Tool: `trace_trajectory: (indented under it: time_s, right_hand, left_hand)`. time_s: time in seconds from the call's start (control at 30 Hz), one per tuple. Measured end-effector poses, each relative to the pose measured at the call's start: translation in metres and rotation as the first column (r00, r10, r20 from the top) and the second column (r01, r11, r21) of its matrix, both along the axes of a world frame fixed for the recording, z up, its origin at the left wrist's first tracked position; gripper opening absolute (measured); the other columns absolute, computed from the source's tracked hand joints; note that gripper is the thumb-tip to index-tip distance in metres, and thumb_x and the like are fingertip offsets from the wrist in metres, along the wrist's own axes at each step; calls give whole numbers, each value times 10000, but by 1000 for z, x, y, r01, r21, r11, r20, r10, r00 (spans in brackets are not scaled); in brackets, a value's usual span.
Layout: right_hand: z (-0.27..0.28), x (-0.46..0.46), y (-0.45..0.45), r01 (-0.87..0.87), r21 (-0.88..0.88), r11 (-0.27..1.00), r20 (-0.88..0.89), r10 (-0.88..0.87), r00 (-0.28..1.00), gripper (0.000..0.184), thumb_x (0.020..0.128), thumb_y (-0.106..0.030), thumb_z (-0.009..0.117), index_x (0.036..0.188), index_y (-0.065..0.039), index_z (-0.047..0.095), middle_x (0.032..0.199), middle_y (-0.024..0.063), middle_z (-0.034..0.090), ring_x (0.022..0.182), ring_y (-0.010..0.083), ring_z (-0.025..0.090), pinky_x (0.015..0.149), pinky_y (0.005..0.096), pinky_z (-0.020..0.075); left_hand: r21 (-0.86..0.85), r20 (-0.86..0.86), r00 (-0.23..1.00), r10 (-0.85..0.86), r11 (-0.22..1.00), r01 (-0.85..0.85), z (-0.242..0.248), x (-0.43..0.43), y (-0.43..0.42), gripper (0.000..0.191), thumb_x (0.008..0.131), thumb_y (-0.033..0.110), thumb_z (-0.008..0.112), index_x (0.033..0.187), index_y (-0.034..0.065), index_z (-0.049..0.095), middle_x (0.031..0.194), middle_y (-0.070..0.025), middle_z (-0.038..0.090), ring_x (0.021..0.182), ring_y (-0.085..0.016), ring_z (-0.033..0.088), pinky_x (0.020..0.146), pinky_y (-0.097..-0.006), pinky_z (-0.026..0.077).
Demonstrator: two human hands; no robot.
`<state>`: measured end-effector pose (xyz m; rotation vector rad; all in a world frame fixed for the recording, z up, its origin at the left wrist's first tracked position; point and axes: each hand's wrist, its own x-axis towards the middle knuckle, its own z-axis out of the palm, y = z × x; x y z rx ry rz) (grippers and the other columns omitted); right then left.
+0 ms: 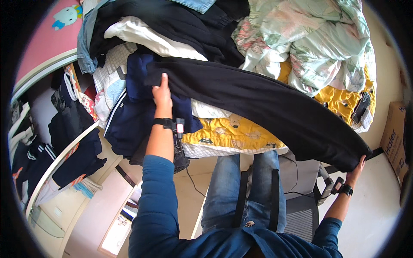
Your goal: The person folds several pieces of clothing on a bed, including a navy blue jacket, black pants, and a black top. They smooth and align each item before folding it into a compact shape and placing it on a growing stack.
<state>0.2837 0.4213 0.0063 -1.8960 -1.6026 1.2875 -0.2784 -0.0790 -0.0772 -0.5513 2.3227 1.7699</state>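
A pair of black trousers [255, 93], seemingly folded lengthwise, stretches between my two hands over the bed's front edge. My left hand [163, 95] grips one end, thumb on top. At the far right my right hand [356, 169] holds the other end, beyond the edge of the bed; its fingers are partly hidden by the cloth. Beneath my left hand lie dark navy clothes [138, 119], one with a white side stripe. A yellow printed sheet [226, 132] shows under the black cloth.
Black clothes [180, 29] and a white garment [151, 38] are heaped at the back, beside a floral quilt [309, 42]. A phone [361, 104] lies at the bed's right edge. An open wardrobe [58, 161] stands left, an office chair [300, 200] behind my legs, a Haier carton [392, 142] right.
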Motion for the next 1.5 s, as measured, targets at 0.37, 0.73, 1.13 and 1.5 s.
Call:
trace_trajectory:
  time_s: [0.37,0.73,1.13,1.5]
  right_hand:
    - [15,-8,-2,121,-214,969,2,-123,992,614,837,-417,550,1270,-17,376,1193,137,486,1038,245,526,865,333,447]
    - [37,-12,-8,197,-211,957,-23,-206,978,596,843,-411,544,1275,-35,379,1201,125,489,1039,249,529,869,345,449]
    - [0,-114,81,-204,-105,973,-203,180,963,412,877,-313,525,1159,-14,501,1072,103,551,945,183,545,811,285,449]
    - [-13,-331,-202,-904,-183,387,-455,782,427,426,807,-106,612,1191,-70,431,921,44,529,817,107,533,714,227,449]
  left_hand:
    - [706,218,974,-66,700,-111,3,3,-1,430,830,279,591,1195,82,475,1218,-55,496,1109,-228,463,986,-400,320]
    - [483,246,969,7,866,-129,8,-5,26,300,770,176,686,992,-2,589,976,-49,593,838,-155,555,767,-284,443]
    - [-125,-139,983,119,983,-136,85,40,-111,273,834,81,592,1058,-70,548,1040,-74,586,909,-144,554,845,-260,423]
    - [-227,-374,909,-181,969,100,67,94,-44,278,737,102,658,978,-10,573,1066,-102,545,985,-215,499,867,-325,380]
